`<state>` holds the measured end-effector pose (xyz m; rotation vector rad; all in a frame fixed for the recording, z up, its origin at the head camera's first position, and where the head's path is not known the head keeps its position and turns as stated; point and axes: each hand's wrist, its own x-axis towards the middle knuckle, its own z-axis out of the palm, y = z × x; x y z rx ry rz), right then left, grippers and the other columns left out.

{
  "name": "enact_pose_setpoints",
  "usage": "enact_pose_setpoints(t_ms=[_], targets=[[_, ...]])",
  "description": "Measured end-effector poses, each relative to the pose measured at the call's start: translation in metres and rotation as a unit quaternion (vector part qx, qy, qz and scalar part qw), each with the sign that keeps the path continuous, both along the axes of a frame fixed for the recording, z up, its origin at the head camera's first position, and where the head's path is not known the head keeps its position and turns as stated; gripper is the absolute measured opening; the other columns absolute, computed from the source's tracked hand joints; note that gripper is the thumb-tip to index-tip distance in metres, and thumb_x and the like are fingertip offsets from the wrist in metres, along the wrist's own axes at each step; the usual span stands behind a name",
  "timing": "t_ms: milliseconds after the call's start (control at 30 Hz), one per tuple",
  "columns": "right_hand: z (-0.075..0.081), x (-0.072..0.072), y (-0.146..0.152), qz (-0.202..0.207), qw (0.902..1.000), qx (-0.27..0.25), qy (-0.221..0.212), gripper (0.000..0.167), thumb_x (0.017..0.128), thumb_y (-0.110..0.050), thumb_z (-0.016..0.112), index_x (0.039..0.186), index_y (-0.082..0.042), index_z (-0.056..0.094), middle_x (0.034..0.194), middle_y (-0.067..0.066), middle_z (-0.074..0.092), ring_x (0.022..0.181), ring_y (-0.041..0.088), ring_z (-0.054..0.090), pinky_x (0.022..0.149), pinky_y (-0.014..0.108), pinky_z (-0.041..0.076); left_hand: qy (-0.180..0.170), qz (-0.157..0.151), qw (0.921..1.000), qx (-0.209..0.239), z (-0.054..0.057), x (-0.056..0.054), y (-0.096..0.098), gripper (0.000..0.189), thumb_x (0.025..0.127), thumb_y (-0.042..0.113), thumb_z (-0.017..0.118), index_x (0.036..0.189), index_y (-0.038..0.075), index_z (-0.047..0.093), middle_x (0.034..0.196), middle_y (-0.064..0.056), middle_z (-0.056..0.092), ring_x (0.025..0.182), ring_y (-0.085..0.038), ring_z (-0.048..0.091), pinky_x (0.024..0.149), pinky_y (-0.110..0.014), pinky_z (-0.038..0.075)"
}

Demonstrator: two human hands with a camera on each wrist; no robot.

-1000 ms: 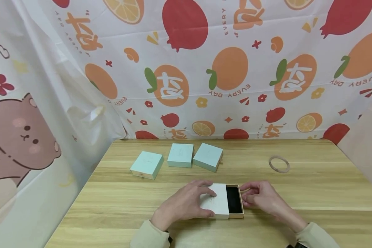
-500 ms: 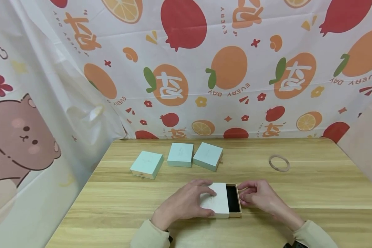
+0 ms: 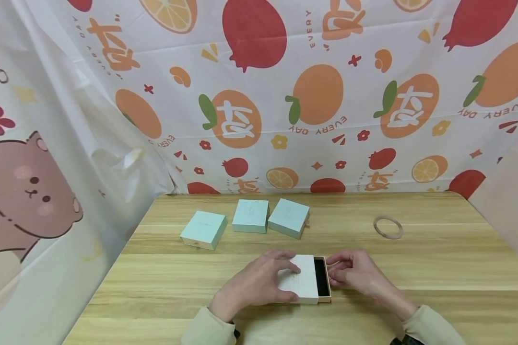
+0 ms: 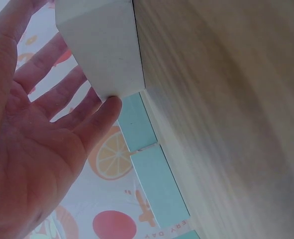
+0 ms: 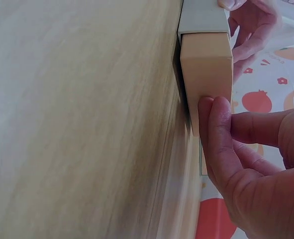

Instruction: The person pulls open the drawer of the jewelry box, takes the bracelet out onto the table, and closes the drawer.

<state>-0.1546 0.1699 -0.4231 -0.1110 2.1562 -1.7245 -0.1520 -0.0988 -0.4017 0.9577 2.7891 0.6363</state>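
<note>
A white drawer-style gift box (image 3: 301, 282) lies on the wooden table, its tan inner drawer (image 3: 324, 279) partly out on the right and showing a black lining. My left hand (image 3: 261, 280) holds the white sleeve from the left, thumb on the near edge and fingers over the top and far side. In the left wrist view the white sleeve (image 4: 102, 50) sits between thumb and fingers. My right hand (image 3: 358, 273) presses its fingertips against the drawer's end. The right wrist view shows those fingertips (image 5: 219, 107) on the tan end face (image 5: 206, 69); a pull tab cannot be made out.
Farther back stand several pale mint boxes: one at left (image 3: 204, 230), one in the middle (image 3: 251, 215) and a turned one (image 3: 289, 218). A greyish bangle (image 3: 388, 226) lies at the right. Behind the table (image 3: 436, 268) hangs a fruit-print curtain (image 3: 276, 115).
The inner drawer has slid leftward, farther into the white sleeve, and my right hand has moved left with it. My left hand keeps its hold on the sleeve.
</note>
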Motion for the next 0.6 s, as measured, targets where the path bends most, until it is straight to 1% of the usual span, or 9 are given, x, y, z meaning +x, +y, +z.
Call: enact_pose_setpoints(t_ms=[200, 600], targets=[[0.0, 0.0, -0.003, -0.003, 1.0, -0.001, 0.005, 0.031, 0.089, 0.009, 0.068, 0.119, 0.015, 0.063, 0.089, 0.011, 0.073, 0.08, 0.016, 0.071, 0.076, 0.031, 0.063, -0.002, 0.002, 1.0, -0.001, 0.0, 0.0, 0.0, 0.048, 0.078, 0.045, 0.087, 0.12, 0.027, 0.074, 0.15, 0.001, 0.057, 0.14, -0.025, 0.052, 0.115, -0.045, 0.044], [0.0, 0.001, -0.011, -0.001, 0.9999, 0.001, 0.016, 0.031, 0.089, 0.009, 0.068, 0.119, 0.015, 0.064, 0.09, 0.012, 0.074, 0.081, 0.018, 0.073, 0.074, 0.031, 0.063, -0.007, 0.002, 1.0, 0.002, 0.002, 0.001, 0.0, 0.048, 0.078, 0.044, 0.087, 0.121, 0.026, 0.074, 0.15, -0.001, 0.057, 0.14, -0.024, 0.051, 0.115, -0.044, 0.044]])
